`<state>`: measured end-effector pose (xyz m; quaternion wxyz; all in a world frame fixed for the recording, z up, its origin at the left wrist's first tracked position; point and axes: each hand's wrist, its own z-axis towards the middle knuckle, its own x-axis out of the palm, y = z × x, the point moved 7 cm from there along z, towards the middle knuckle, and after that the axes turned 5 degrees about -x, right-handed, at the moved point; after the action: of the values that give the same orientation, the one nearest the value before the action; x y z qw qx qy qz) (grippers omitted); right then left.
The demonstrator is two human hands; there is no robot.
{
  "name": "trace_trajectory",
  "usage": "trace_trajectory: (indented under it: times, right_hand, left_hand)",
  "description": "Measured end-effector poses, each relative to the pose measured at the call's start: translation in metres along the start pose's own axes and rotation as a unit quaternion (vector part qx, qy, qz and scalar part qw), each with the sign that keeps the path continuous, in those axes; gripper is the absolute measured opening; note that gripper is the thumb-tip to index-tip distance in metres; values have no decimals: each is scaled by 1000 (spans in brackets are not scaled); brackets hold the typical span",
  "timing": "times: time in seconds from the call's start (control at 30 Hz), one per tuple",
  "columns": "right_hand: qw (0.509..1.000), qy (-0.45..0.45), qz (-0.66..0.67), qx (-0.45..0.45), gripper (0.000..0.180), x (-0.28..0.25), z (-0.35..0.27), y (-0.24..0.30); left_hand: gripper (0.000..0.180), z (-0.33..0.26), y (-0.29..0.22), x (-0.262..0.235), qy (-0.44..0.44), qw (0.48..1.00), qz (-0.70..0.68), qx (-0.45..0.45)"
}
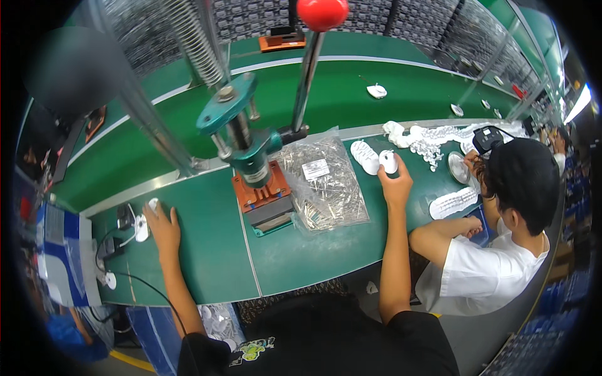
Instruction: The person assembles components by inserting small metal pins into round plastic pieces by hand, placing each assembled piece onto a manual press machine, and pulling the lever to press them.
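Note:
At the right of the press, my right hand (396, 187) pinches a white oval plastic piece (388, 160) between thumb and fingers. Beside it, on the bench, lies a row of similar white pieces (364, 156). Far to the left my left hand (164, 232) rests with fingers stretched out, thumb apart, its fingertips at a small white piece (153, 203). Against that hand's outer side lies another white oval piece (142, 229). Between my hands stands a green hand press (241, 135) with an orange base and a red-knobbed lever (310, 75).
A clear bag of metal pins (329, 182) lies right of the press. Beyond the bench runs a green conveyor (338, 94) carrying white pieces. A co-worker in white (495, 250) sits at the right near heaped white parts (426, 141). A blue-white box (66, 250) and cables are far left.

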<state>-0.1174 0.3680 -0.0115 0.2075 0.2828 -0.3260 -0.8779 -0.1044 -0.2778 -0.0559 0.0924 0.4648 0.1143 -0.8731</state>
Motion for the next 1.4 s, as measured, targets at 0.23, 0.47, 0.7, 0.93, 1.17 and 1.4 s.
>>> trace_trajectory:
  times: [0.23, 0.47, 0.7, 0.93, 1.17, 1.4]
  right_hand:
    - [990, 97, -84, -64, 49, 13, -2, -3]
    - [982, 128, -118, -77, 46, 24, -8, -6]
    - [982, 93, -138, -90, 47, 20, -12, -3]
    - [989, 28, 55, -133, 17, -1, -38, 79]
    - [931, 319, 37, -174, 15, 28, -122, 141]
    - [916, 345, -148, -142, 10, 55, -136, 140]
  left_hand:
    - [44, 9, -12, -6, 76, 995, -55, 30]
    - [34, 5, -32, -20, 70, 983, -159, 52]
    - [45, 5, -72, -46, 50, 968, -244, 33]
    - [42, -1, -37, -16, 125, 957, -258, 44]
    - [40, 4, -32, -19, 79, 949, -304, -30]
    - [38, 0, -37, -27, 177, 929, -319, -57]
